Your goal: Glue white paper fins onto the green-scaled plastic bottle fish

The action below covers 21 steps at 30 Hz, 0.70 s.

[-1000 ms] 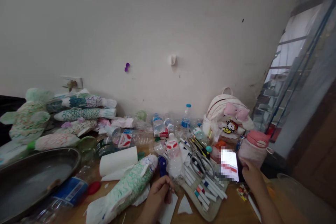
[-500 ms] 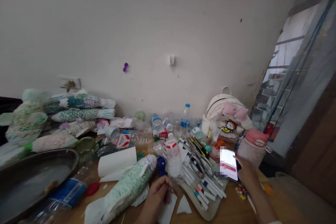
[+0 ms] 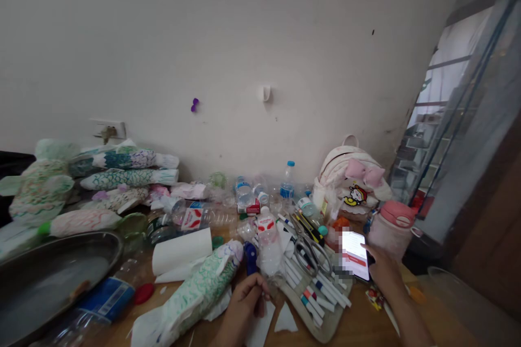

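My left hand (image 3: 249,298) rests at the table's front with its fingers curled together; whether anything is inside them is hidden. White paper (image 3: 260,325) lies under it, and a green-patterned paper fish (image 3: 199,293) is just to its left. My right hand (image 3: 382,271) reaches over a lit phone (image 3: 355,256), its index finger at the screen's right edge. Between the hands lies a pouch of markers (image 3: 321,293) with grey scissors (image 3: 311,257) on top. A blue tool (image 3: 251,257) and a clear bottle (image 3: 268,244) stand or lie beyond my left hand.
A large dark-rimmed pan (image 3: 118,244) fills the left front, beside a blue-labelled bottle (image 3: 108,298). Behind are a paper roll (image 3: 183,252), stacked paper fish (image 3: 130,177) and several bottles. A pink-lidded flask (image 3: 393,227) and a backpack (image 3: 350,173) stand at the right.
The index finger of my right hand has shifted slightly at the phone screen's edge. My left hand looks almost unchanged.
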Motion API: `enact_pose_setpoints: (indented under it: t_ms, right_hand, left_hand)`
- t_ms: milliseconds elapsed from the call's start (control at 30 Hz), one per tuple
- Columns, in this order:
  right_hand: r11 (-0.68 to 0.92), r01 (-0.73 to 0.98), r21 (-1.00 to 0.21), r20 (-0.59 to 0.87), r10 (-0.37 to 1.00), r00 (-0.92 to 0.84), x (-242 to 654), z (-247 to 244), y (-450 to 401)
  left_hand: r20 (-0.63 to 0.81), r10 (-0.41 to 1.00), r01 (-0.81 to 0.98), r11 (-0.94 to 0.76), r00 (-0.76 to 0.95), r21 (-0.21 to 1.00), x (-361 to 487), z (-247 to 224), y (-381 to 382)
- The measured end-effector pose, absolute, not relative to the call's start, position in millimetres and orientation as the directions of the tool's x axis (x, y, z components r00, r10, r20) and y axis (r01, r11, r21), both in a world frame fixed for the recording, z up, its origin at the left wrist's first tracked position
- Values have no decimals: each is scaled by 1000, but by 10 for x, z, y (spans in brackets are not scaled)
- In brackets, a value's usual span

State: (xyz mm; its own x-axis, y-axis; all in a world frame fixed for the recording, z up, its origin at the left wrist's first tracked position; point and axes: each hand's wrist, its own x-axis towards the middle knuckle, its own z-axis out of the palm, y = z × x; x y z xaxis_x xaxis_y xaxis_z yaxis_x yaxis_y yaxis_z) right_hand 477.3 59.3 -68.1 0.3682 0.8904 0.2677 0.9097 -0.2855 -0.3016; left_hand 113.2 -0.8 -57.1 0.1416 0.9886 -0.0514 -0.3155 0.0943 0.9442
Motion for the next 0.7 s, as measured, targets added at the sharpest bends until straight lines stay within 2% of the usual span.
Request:
enact_pose_setpoints:
  t_ms: [333, 700]
  right_hand:
    - [-333, 923, -191, 173, 914, 366, 4745, -642, 566]
    - [-365, 927, -83, 229, 899, 375, 4697, -712, 590]
  left_hand:
    - [-68, 988, -326, 110, 137, 939, 1133, -597, 31]
    - [-68, 988, -325, 110, 136, 939, 1141, -598, 13]
